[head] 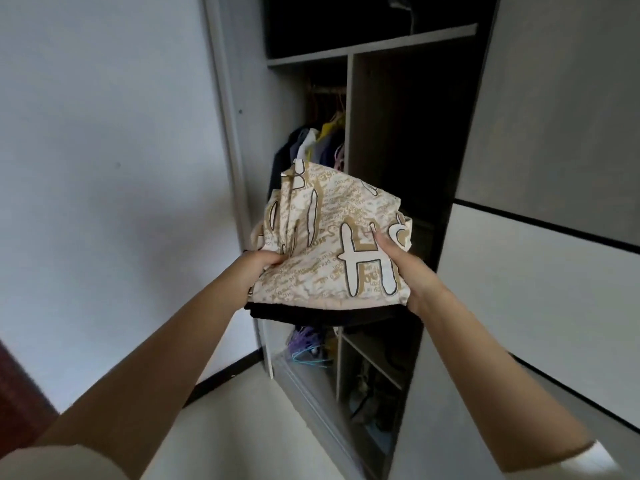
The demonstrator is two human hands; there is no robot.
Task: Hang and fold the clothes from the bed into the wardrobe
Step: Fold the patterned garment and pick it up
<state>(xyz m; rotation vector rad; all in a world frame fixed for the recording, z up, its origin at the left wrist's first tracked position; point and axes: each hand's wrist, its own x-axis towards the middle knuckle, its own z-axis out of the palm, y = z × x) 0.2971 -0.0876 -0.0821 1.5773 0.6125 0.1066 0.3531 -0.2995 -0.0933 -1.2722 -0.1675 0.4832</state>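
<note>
Presently, both arms reach forward toward the open wardrobe (349,53), carrying a folded stack of clothes in front of it. The left hand (258,268) has its grip closed on the stack's left edge, thumb on top of the cloth and fingers hidden beneath. The right hand (410,275) has its grip closed on the right edge, thumb pressed onto the top layer, fingers hidden under the bundle.

The top item is a cream printed garment (332,244) with tan lettering and large white outlined letters; its upper part is bunched and rises toward the wardrobe. Directly under it lies a dark folded garment (311,315), showing only as a black strip along the near edge of the stack.

Inside the wardrobe, the left compartment holds hanging clothes (311,147) in dark, white and yellow tones on a rail, partly hidden behind the stack. Loose hangers (308,344), purple and blue, lie at the bottom of that compartment, below the stack. The right compartment is dark; its contents cannot be told. A sliding door panel (540,271) stands to the right of the wardrobe opening, and a plain wall (104,168) to its left.
</note>
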